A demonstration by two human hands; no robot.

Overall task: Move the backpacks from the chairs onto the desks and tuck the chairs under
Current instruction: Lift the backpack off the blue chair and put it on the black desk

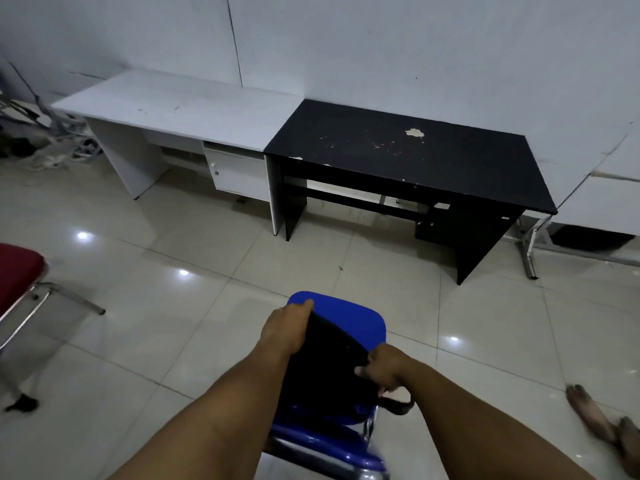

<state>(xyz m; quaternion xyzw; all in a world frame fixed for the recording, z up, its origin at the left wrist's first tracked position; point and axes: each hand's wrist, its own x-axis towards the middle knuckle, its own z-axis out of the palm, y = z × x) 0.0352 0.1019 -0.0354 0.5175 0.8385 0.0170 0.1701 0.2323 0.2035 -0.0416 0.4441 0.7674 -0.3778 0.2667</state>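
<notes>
A black backpack [325, 362] rests on the seat of a blue chair [349, 315] right below me, on the tiled floor. My left hand [285, 329] grips the backpack's upper left edge. My right hand [384, 368] is closed on its right side, near a strap that hangs off the seat. Against the wall ahead stand a white desk [166, 105] on the left and a black desk [408, 161] on the right, both with bare tops. A red chair [19, 271] with a chrome frame shows at the left edge.
Cables and metal frame parts [45, 133] lie on the floor left of the white desk. A white cabinet with a knob [239, 171] sits under that desk. Metal legs [530, 251] stand right of the black desk. A bare foot [588, 414] is at lower right.
</notes>
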